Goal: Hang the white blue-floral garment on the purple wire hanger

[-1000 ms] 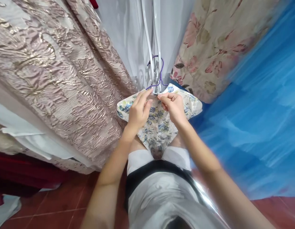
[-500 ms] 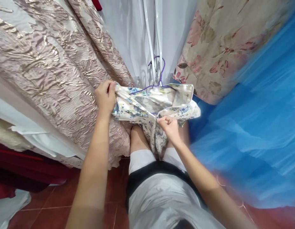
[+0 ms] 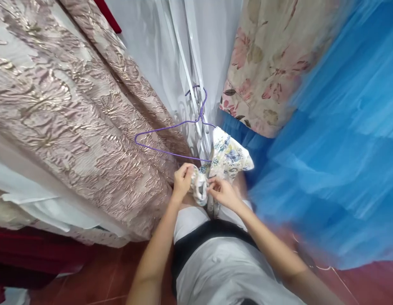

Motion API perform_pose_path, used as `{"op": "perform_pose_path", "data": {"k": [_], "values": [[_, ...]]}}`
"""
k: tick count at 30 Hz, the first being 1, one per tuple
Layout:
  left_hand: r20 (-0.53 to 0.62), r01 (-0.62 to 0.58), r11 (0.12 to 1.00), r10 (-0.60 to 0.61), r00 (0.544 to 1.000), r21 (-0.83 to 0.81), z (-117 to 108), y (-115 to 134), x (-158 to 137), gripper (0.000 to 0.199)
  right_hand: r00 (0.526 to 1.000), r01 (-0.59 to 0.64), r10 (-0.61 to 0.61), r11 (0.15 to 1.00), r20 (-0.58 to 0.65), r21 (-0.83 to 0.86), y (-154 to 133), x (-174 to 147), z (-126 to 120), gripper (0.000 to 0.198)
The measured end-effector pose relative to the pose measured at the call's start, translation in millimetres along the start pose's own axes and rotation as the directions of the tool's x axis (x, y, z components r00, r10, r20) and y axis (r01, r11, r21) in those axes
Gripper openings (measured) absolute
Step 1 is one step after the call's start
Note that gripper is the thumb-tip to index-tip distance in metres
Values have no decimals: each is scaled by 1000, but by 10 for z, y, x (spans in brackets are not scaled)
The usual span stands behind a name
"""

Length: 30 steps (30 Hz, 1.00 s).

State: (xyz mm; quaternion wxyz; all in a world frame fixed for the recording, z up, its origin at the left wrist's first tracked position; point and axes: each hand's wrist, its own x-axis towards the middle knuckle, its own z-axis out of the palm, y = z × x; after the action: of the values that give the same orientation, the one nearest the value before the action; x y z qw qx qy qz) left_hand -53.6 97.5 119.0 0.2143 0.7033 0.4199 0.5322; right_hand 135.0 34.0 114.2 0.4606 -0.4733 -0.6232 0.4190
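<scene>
A white floral garment [image 3: 231, 154] with blue and yellow flowers hangs from one end of a purple hanger [image 3: 167, 127]. The hanger's left arm is bare, and its hook is up by white straps. Below it, my left hand [image 3: 183, 181] pinches a gathered part of the garment near its collar or sleeve edge; which one I cannot tell. My right hand [image 3: 222, 191] is close beside it, fingers curled on the cloth at the garment's front edge.
On the left hangs pink and gold textured fabric [image 3: 98, 140]. White cloth with long straps [image 3: 186, 55] hangs ahead. To the right are a beige floral cloth [image 3: 263, 72] and blue tulle [image 3: 326, 169]. Red tiles [image 3: 110, 275] cover the floor.
The garment's left side has come off the hanger, baring that arm. My left hand has moved right and down with the cloth; my right hand has dropped slightly.
</scene>
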Motion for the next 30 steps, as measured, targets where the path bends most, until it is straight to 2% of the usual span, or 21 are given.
{"op": "perform_pose_path", "data": {"k": [2,4,6,7,9,11,13,14,15,16,18,20,22,24,26,28,30], "values": [[162,-89,995,83,983,35,134,349,3,32,992,129,-129,992,-9,-12,-86,-69,-134,35],[306,-168,984,145,941,50,238,651,48,28,987,135,-142,986,73,97,-155,-126,-271,28],[393,-163,987,145,908,13,320,846,93,28,973,-52,-15,959,232,278,-176,-175,-397,15],[426,-125,992,125,896,-28,357,894,101,31,946,-174,58,921,319,349,-169,-201,-454,21],[519,-23,990,92,850,-139,433,886,65,45,876,-361,154,838,458,408,-132,-262,-557,33],[636,45,971,117,762,-233,519,765,-44,64,827,-464,220,787,518,407,-90,-334,-666,36],[723,27,963,183,667,-268,603,578,-189,75,817,-514,278,748,505,420,-75,-400,-809,37],[742,-18,965,213,636,-262,633,479,-256,76,824,-525,307,732,477,435,-86,-427,-901,39],[745,-78,967,236,624,-242,646,384,-309,74,837,-519,327,728,439,447,-112,-446,-1005,42],[741,-143,967,254,622,-211,639,299,-344,71,855,-496,331,745,399,447,-155,-458,-1121,46],[715,-242,961,262,648,-133,547,176,-353,65,899,-408,296,833,322,373,-281,-454,-1369,47],[679,-282,957,251,690,-67,355,120,-297,58,951,-267,221,941,218,208,-428,-396,-1607,40],[627,-316,949,236,742,17,96,114,-211,47,990,-137,135,989,47,57,-546,-255,-1805,33],[551,-346,928,220,805,136,-188,131,-122,38,991,-29,29,1000,-130,-2,-604,-11,-1939,29],[462,-348,901,202,864,257,-470,149,-43,34,970,92,-89,996,-227,2,-615,324,-1989,32],[367,-341,865,201,908,369,-743,161,29,29,963,180,-170,983,-208,31,-620,692,-1938,32],[292,-334,797,206,934,504,-1012,173,109,24,957,255,-242,964,-162,69,-650,1002,-1798,31]]}}
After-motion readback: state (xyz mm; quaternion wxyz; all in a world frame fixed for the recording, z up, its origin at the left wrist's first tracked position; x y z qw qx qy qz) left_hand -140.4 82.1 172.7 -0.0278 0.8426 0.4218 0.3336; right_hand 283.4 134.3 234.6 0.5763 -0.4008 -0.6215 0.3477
